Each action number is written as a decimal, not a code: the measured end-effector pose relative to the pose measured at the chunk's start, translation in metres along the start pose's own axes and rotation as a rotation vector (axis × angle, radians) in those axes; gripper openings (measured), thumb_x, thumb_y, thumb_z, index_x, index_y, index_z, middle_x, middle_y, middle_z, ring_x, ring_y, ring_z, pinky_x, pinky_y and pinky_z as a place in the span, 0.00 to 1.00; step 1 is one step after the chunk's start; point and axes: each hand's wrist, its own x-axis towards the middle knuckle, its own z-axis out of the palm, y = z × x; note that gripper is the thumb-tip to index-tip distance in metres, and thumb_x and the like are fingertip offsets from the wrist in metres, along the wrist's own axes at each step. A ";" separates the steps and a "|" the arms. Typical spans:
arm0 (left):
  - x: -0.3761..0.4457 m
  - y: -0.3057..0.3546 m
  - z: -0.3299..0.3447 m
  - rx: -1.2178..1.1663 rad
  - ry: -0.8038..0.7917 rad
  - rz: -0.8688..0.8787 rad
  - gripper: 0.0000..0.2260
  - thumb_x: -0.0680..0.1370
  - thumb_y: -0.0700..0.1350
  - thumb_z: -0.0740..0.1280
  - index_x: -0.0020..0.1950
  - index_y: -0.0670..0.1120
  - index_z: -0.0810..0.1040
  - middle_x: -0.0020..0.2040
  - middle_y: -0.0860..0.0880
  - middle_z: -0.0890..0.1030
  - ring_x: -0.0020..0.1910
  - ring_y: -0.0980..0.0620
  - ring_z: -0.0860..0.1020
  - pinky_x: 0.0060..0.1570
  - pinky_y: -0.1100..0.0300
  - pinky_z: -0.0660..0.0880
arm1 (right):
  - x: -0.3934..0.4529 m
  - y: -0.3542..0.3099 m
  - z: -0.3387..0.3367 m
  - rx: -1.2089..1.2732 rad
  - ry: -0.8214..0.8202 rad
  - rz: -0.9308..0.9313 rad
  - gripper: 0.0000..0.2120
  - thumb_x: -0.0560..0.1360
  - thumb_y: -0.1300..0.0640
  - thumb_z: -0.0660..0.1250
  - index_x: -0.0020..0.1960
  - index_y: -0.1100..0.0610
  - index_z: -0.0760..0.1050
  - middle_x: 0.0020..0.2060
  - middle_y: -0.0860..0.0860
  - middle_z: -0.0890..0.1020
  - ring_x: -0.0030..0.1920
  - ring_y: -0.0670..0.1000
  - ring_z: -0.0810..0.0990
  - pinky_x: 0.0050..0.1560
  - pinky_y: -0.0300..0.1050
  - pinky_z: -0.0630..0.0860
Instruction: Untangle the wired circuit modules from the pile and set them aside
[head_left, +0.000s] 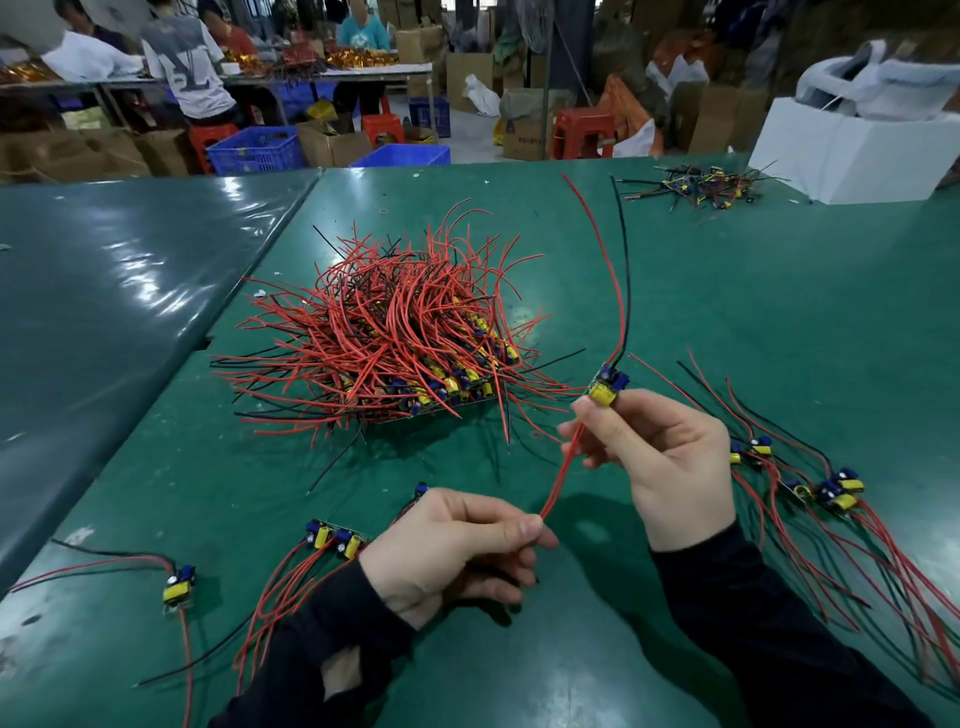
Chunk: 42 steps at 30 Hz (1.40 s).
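Glossy green table (727, 291); right hand (660, 457) pinches boxy module (608, 388).

red wires (395, 332), green table (779, 312), yellow-blue module (609, 387)

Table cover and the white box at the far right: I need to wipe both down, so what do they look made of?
Table cover: looks like glossy green vinyl or plastic sheet, with bright glare and a seam. White box: matte, thick-walled, possibly foam or painted board; unclear.
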 end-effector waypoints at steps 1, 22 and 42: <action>-0.001 0.000 -0.001 -0.005 -0.028 -0.024 0.07 0.63 0.46 0.72 0.34 0.43 0.85 0.28 0.49 0.78 0.26 0.56 0.77 0.27 0.65 0.76 | 0.000 -0.001 0.000 0.014 -0.011 0.005 0.04 0.66 0.59 0.70 0.33 0.57 0.80 0.29 0.55 0.83 0.27 0.49 0.80 0.28 0.35 0.74; 0.007 -0.011 0.014 0.176 0.213 0.242 0.08 0.78 0.35 0.64 0.40 0.38 0.80 0.25 0.48 0.75 0.21 0.53 0.75 0.23 0.65 0.74 | 0.004 0.000 -0.005 -0.061 0.109 -0.006 0.04 0.69 0.61 0.71 0.35 0.57 0.81 0.29 0.53 0.84 0.27 0.49 0.81 0.28 0.36 0.76; 0.011 -0.011 0.007 0.086 0.308 0.183 0.10 0.79 0.31 0.60 0.40 0.36 0.77 0.22 0.46 0.74 0.18 0.52 0.74 0.19 0.65 0.70 | -0.016 -0.004 0.005 -0.013 -0.197 -0.095 0.03 0.69 0.60 0.72 0.36 0.58 0.82 0.31 0.54 0.85 0.29 0.50 0.82 0.27 0.35 0.73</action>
